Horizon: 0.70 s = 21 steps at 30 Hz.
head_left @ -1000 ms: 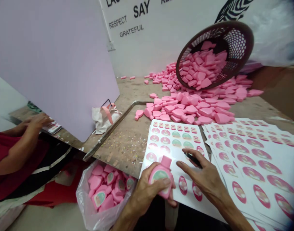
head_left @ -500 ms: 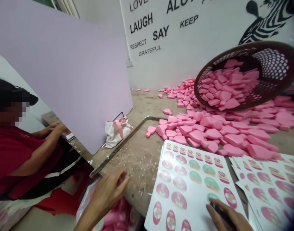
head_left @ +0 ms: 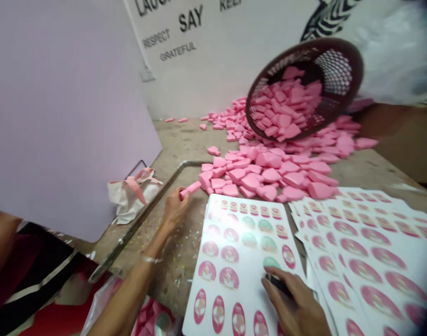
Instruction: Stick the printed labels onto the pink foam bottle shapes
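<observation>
My left hand [head_left: 176, 205] is closed on a pink bottle-shaped piece [head_left: 191, 189], beside the near left edge of a heap of similar pink pieces [head_left: 269, 175]. My right hand [head_left: 292, 298] rests over a white sticker sheet [head_left: 248, 289] with pink and green labels. Its fingers are closed around a dark slim tool [head_left: 279, 283], whose kind I cannot make out. Just above the index fingertip is a green label [head_left: 271, 262], partly covered by the finger. It is hard to tell whether this label is still flat on the sheet.
More sticker sheets [head_left: 370, 252] lie fanned out at the right. A brown basket [head_left: 356, 74] is tipped over, spilling pink pieces. A bent metal strip [head_left: 143, 221] runs along the table's left, near a white bag [head_left: 126, 200] and a lilac panel [head_left: 70, 116]. A person's arm [head_left: 2, 240] shows at left.
My left hand has reached forward to the heap and taken hold of a pink piece. My right hand stays over the sheet. The view has swung right and down.
</observation>
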Tool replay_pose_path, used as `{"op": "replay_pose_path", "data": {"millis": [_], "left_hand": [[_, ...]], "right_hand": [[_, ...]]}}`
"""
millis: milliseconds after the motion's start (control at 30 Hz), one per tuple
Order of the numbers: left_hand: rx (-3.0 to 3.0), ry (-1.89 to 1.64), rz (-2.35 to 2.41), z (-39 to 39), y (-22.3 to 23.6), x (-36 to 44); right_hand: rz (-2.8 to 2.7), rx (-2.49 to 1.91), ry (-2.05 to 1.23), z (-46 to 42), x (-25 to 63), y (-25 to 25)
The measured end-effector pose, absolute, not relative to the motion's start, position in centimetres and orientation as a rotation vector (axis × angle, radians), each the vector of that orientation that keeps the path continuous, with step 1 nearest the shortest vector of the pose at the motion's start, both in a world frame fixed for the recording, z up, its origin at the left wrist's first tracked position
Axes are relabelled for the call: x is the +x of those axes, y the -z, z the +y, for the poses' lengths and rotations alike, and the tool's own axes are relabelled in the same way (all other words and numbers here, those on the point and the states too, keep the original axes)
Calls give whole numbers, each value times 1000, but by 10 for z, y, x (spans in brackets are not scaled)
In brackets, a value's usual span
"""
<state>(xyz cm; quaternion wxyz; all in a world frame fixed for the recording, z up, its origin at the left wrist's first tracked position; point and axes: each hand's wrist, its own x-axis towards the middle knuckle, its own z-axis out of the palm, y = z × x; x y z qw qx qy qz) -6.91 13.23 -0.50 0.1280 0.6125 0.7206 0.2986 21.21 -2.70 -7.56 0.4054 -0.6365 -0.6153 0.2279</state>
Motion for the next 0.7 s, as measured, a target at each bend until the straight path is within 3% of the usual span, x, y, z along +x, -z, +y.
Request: {"op": "replay_pose_path", "data": {"millis": [200,300,400,567,700], "left_hand": [[1330,-769,1329,10,-20,-17],[1114,-847,1229,-22,-10,17],[975,-1030,1208,-41,3,39],[860,-1116,1166,-64,13,54],[887,-1052,1232,-45,11,53]], "right_hand": [[-1404,-1601,-1089,-24,206,24],[-1453,-1419,-1397,-38,195,16],[-1335,-1340,-1508,-60,182,16],[-1311,-1348,-1390,-76,182,15],[-1453,-1699,-770,-51,217,20]]}}
